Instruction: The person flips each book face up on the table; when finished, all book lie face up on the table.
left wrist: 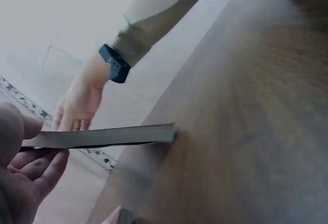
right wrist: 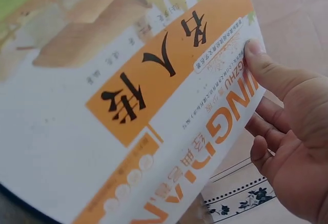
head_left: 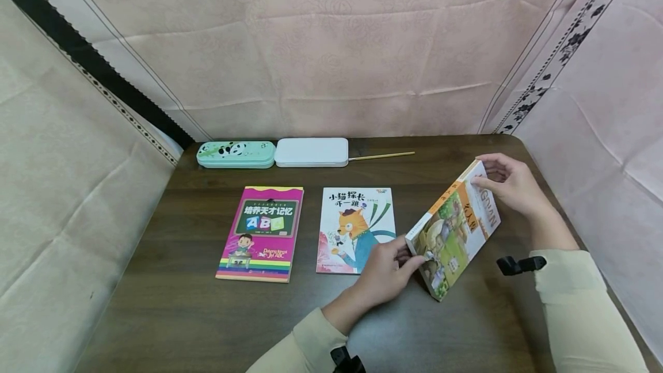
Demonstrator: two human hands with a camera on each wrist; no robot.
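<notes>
Both hands hold a book [head_left: 456,229] with an orange, white and green cover, tilted above the right side of the table. My left hand [head_left: 385,269] grips its lower left corner, thumb on the cover and fingers behind. At the upper right edge, my right hand [head_left: 510,183] pinches the book. The right wrist view shows the orange title band on the cover [right wrist: 143,80] and the right thumb [right wrist: 271,70] on it. Edge-on in the left wrist view, the book's page block [left wrist: 107,137] sits between the left thumb and fingers. A white cat book [head_left: 354,229] lies left of the left hand.
A pink book [head_left: 259,235] lies farther left on the wooden table [head_left: 181,309]. Along the back edge are a mint panda case [head_left: 235,155], a white case [head_left: 312,152] and a thin golden stick [head_left: 383,156]. Pale cloth [head_left: 336,62] surrounds the table's back and sides.
</notes>
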